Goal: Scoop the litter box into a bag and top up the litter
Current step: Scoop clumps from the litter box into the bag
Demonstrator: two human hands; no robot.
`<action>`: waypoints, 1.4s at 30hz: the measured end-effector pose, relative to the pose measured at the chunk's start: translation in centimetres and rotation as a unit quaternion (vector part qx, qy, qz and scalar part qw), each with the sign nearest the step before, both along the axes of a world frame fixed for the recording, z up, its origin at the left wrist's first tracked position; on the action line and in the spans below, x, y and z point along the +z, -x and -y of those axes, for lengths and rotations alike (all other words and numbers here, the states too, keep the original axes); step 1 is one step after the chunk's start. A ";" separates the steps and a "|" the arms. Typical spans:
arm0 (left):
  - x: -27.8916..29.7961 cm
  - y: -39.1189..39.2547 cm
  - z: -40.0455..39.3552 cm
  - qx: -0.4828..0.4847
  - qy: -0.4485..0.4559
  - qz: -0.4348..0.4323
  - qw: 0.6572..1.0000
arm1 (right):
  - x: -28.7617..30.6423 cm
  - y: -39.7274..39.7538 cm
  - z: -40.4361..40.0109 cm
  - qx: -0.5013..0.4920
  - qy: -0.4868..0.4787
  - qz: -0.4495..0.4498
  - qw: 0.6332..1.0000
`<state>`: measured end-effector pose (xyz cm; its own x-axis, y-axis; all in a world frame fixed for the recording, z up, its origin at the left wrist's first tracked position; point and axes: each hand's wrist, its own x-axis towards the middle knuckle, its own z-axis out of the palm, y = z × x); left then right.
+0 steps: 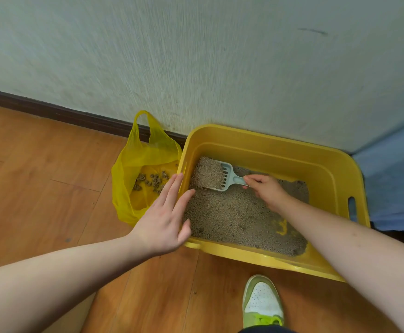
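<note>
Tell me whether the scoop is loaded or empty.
Loaded: the scoop, held by the right hand, carries a heap of litter above the litter box.

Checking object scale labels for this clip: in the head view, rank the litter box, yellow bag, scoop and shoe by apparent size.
1. litter box, clearly largest.
2. yellow bag.
3. shoe, though it is cut off by the frame edge and nearer the camera, so its rank is unsure.
4. scoop, held in the right hand.
</note>
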<state>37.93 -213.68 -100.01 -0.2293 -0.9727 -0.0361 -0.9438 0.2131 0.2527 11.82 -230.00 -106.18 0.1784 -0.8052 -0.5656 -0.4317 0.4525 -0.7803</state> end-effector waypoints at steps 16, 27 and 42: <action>0.1 0.2 0.0 0.009 -0.010 0.003 1.000 | 2.4 2.1 -1.5 -0.026 0.029 0.025 0.999; 0.2 0.4 0.0 0.014 -0.011 0.015 1.000 | 4.9 3.0 -2.4 -0.024 0.046 0.008 0.999; 0.1 0.5 -0.1 0.022 0.014 0.010 1.000 | 12.4 -5.0 -0.9 0.047 0.085 0.078 0.992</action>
<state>37.48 -213.59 -99.96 -0.1859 -0.9825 -0.0137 -0.9574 0.1780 0.2275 16.80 -229.10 -93.81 0.3323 -0.8619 -0.3830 -0.3347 0.2718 -0.9023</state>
